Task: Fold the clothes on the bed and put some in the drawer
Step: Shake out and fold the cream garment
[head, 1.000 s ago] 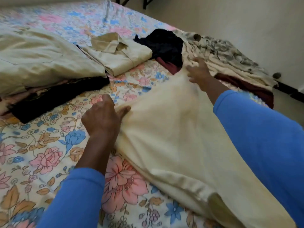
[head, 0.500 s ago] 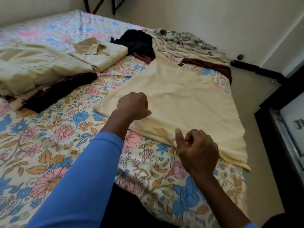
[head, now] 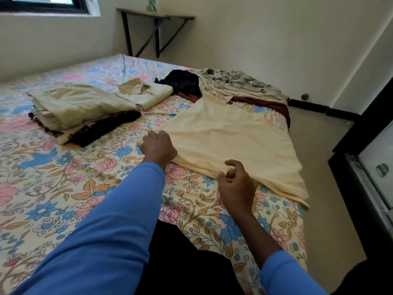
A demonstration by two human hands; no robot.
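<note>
A pale yellow garment (head: 229,141) lies spread flat on the floral bed sheet (head: 70,184). My left hand (head: 158,146) grips its near left corner with curled fingers. At the garment's near edge, my right hand (head: 235,185) pinches the hem between thumb and fingers. A stack of folded clothes (head: 83,109), beige on top and dark below, sits on the left. A folded beige shirt (head: 146,93) lies behind it. Unfolded clothes (head: 223,86), black, maroon and grey patterned, are heaped at the bed's far right corner.
A wall-mounted shelf (head: 155,17) on black brackets hangs beyond the bed. Bare floor (head: 314,133) runs along the bed's right side. A dark cabinet with a pale front panel (head: 376,165) stands at the right edge.
My right hand came back from the garment's far end to its near hem. The left hand shifted to the near left corner. The garment now lies flatter and the view has pulled back.
</note>
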